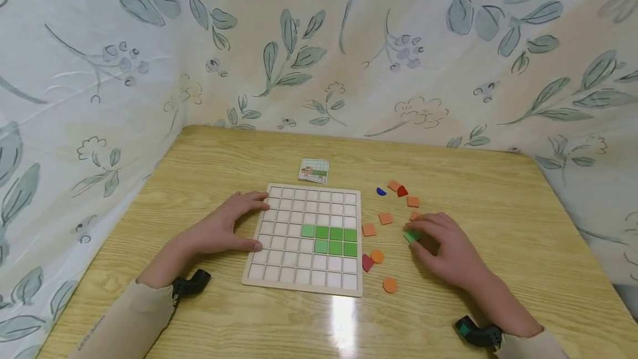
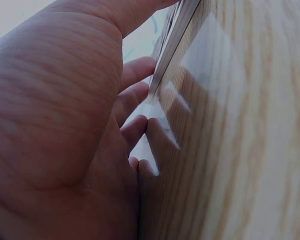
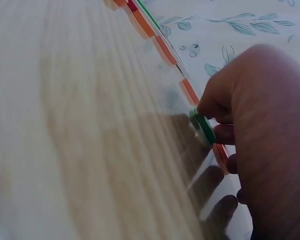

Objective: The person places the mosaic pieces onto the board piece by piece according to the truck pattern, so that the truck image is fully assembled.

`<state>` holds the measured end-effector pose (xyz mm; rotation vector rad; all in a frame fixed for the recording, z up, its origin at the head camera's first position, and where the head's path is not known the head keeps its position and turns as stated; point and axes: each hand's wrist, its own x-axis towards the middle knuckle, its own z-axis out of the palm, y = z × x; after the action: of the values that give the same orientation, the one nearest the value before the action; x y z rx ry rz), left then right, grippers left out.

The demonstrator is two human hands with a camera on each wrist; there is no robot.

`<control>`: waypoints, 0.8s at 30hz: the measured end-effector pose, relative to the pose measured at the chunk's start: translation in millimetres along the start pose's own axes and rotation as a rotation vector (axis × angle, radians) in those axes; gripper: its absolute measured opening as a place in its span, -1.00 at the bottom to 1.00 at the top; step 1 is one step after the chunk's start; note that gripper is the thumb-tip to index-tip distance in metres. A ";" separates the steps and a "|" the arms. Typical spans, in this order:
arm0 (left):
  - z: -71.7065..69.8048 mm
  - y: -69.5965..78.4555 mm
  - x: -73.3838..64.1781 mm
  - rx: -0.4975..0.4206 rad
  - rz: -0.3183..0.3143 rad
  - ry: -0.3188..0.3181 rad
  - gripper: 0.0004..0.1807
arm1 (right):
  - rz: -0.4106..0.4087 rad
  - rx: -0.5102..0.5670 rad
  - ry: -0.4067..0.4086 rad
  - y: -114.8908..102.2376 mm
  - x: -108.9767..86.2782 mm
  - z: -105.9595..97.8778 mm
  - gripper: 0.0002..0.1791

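Observation:
My left hand [image 1: 219, 229] rests at the left edge of a pale wooden grid board [image 1: 284, 288], thumb and fingers spread along its rim. In the left wrist view the fingers [image 2: 135, 95] reach along the board's side, low over the table. Several green square tiles [image 1: 336, 233] fill cells in two rows at the board's right. To the right of the board, my right hand [image 1: 446, 251] pinches a green square tile [image 1: 411, 236] between thumb and fingertips. The right wrist view shows this tile [image 3: 205, 129] close to the tabletop, an orange piece [image 3: 221, 156] just behind it.
Loose orange squares [image 1: 385, 218], orange discs [image 1: 390, 285], red pieces [image 1: 368, 262] and a blue half-disc [image 1: 381, 191] lie between board and right hand. A small picture card [image 1: 314, 170] lies behind the board. Patterned cloth [image 1: 319, 43] hangs behind the wooden table [image 1: 239, 320].

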<state>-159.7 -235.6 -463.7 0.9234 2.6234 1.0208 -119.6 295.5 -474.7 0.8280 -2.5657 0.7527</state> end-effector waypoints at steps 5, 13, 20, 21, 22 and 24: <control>0.3 -0.9 -0.2 -0.006 0.015 0.007 -0.04 | -0.009 0.003 -0.032 4.2 -2.9 -0.6 -0.53; 0.2 -1.2 -0.2 -0.010 -0.002 0.002 -0.03 | -0.020 -0.006 -0.036 4.3 -3.2 0.9 -0.57; -0.1 1.0 -0.5 -0.019 -0.008 -0.001 -0.02 | -0.043 -0.007 -0.024 4.7 -3.3 1.9 -0.63; 0.0 1.1 -0.7 -0.021 -0.007 0.000 -0.02 | -0.048 -0.006 -0.024 4.5 -3.1 2.0 -0.64; 0.1 1.2 -0.9 -0.021 -0.006 0.000 -0.02 | -0.052 -0.006 -0.024 4.4 -2.8 2.2 -0.64; 0.4 0.9 -1.5 -0.022 -0.005 0.002 -0.02 | -0.059 -0.005 -0.025 4.2 -2.3 2.4 -0.64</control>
<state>-157.9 -235.8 -463.5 0.9107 2.6096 1.0473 -120.7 298.0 -479.2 0.9125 -2.5519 0.7220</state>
